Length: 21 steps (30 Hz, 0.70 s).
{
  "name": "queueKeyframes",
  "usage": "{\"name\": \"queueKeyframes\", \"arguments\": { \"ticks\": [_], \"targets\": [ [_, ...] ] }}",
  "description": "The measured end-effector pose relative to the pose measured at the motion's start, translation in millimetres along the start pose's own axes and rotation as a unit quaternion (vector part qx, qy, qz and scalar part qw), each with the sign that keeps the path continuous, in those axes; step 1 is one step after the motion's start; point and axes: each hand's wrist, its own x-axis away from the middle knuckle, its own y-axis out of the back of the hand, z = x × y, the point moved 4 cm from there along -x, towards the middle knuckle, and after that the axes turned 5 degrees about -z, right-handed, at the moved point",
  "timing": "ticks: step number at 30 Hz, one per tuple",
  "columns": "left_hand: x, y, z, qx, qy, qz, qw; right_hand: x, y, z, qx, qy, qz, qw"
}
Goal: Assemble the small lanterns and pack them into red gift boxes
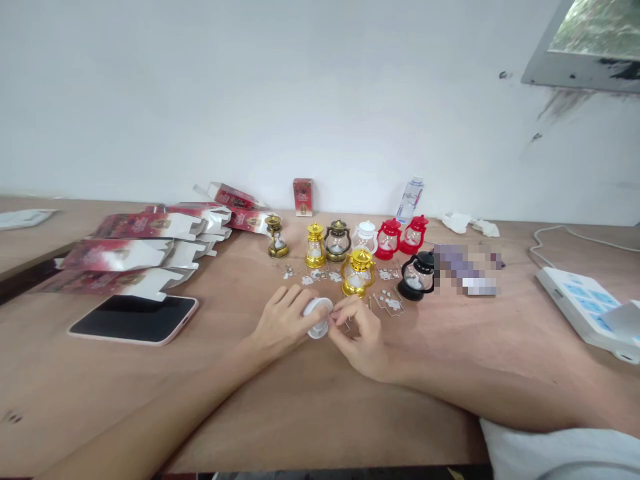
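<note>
My left hand (286, 317) is wrapped round a white lantern base (318, 317), with its round underside turned up toward me. Whether the rest of a lantern is attached is hidden by the fingers. Close against its right edge, my right hand (361, 337) has thumb and fingers pinched together; what they hold is too small to make out. Just beyond my hands stand a gold lantern (358, 273) and a black lantern (417, 277). Small wire handles and metal parts (389, 302) lie on the table between them.
Behind are bronze (337, 241), white (365, 237) and red lanterns (388, 239). Flattened red boxes (120, 255) and a phone (135, 319) lie left. A red box (303, 197) and a bottle (410, 200) stand by the wall. A power strip (585, 307) sits right.
</note>
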Motion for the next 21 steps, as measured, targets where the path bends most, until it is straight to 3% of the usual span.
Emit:
{"name": "queueKeyframes", "arguments": {
  "ticks": [12,21],
  "targets": [
    [-0.5,0.3,-0.9,-0.009,0.002,0.000,1.000,0.7,-1.1,3.3,-0.007,0.030,0.007,1.000],
    [1.7,-0.8,-1.8,-0.007,0.019,0.029,0.999,1.6,-0.6,3.7,0.033,0.022,0.020,0.999]
  ]
}}
